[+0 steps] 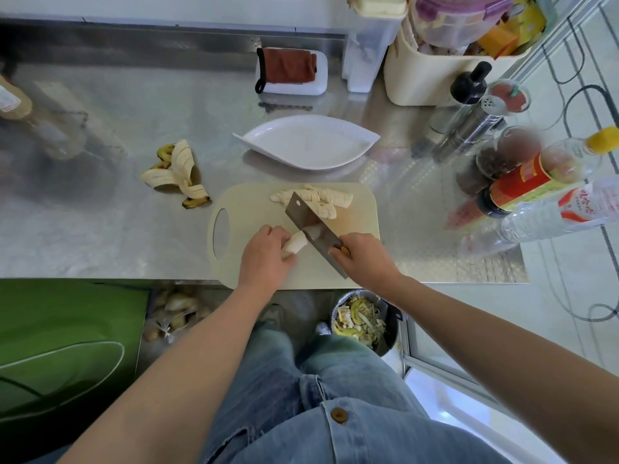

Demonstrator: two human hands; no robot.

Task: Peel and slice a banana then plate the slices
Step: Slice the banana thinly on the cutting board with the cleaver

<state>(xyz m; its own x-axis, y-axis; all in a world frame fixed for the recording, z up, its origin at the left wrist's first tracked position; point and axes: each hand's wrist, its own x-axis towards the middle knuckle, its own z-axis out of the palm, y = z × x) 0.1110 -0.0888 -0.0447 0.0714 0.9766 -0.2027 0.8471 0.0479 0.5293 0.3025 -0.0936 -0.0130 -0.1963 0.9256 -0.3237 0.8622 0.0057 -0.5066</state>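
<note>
The banana stub [294,244] lies on the near part of the cutting board [358,259], gripped by the left hand [264,256]. The right hand [363,256] clasps the cleaver [315,231], its blade on the stub. Slices [318,199] sit farther back, before the white plate [306,142]; the peel [177,174] lies left on the bench [100,229].

The person wears loose, faded light-blue denim trousers [264,380] with pale stitched seams. Over them hangs the hem of a matching light-blue denim shirt [385,440] with one round brown button [338,415]. Below the steel counter's [134,229] near edge show a grey-white sneaker [273,316] and the white toe of another shoe [323,328]. The left forearm [201,346], right forearm [469,323], left grip [264,259] and right grip [365,257] are bare.
</note>
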